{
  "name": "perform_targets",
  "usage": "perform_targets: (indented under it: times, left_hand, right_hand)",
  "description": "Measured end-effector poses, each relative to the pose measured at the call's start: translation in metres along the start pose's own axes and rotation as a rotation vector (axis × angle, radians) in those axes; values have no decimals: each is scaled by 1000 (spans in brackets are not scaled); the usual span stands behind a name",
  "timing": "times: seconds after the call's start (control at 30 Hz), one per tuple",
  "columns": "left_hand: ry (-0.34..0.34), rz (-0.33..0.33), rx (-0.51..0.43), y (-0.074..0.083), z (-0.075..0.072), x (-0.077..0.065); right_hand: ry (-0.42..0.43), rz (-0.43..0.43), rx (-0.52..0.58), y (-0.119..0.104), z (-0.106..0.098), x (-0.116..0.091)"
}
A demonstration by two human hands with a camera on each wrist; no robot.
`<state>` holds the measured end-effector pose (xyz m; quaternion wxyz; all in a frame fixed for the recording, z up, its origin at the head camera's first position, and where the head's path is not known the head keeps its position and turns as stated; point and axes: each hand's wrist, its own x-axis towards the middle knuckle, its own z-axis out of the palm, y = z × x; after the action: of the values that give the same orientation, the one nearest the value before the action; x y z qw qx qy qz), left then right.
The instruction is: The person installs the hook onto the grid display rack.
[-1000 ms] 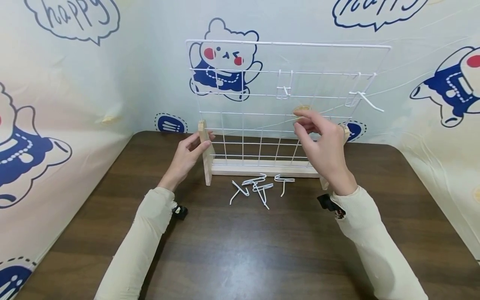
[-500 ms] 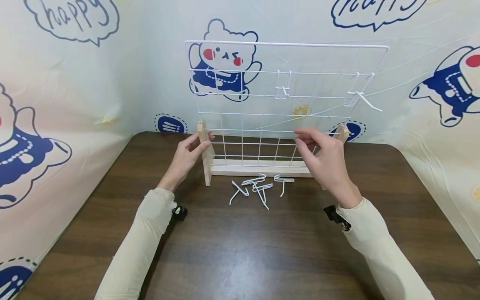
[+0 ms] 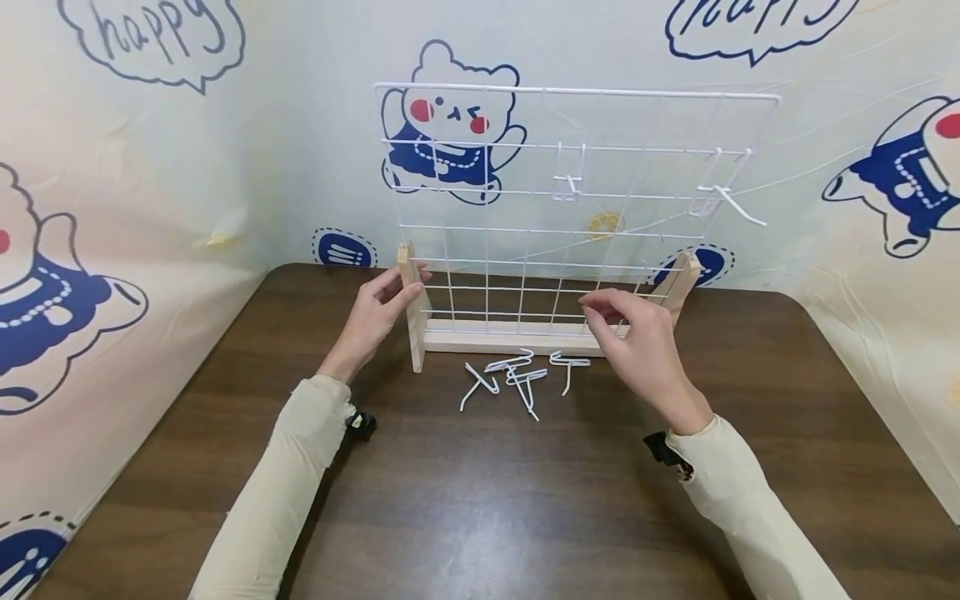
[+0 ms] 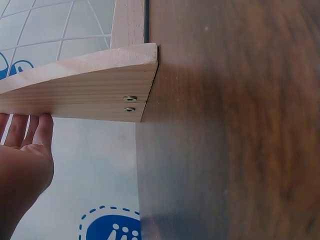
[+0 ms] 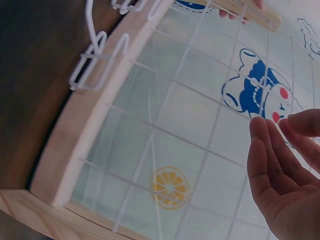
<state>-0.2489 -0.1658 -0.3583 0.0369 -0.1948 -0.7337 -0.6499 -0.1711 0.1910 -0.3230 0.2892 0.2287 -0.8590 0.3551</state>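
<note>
A white wire grid rack [image 3: 577, 91] stands upright on the table, on a pale wooden base bar [image 3: 510, 343]. My left hand [image 3: 362, 325] grips its left wooden side post [image 3: 414, 329], thumb in front; in the left wrist view that hand's fingers touch the post's [image 4: 85, 92] edge. My right hand [image 3: 643, 350] hovers before the grid's lower right, fingers bent loosely; the right wrist view shows nothing between thumb and fingertips. Two white hooks hang on the grid, one near the middle [image 3: 570, 185] and another at the right [image 3: 738, 206]. Several loose white hooks [image 3: 527, 377] lie before the base.
The brown wooden table [image 3: 480, 508] reaches back to a patterned cloth backdrop [image 3: 300, 150]. The rack's right wooden post [image 3: 678, 287] stands just behind my right hand. In the right wrist view, a loose hook [image 5: 97, 65] lies close to the base bar.
My right hand has come down from the middle of the grid toward the base bar. My left hand keeps its grip on the side post. The hooks have not moved.
</note>
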Motion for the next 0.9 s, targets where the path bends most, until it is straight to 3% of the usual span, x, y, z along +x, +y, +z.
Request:
perform_targets:
  times: [0.3, 0.6, 0.9]
  left_hand:
    - [3, -12, -11, 4, -3, -1]
    - [10, 1, -20, 5, 1, 0]
    - [14, 5, 10, 1, 0, 1]
  right_hand:
    - [-104, 27, -30, 16, 4, -6]
    - [-373, 93, -88, 30, 13, -13]
    - [-538, 120, -126, 40, 27, -19]
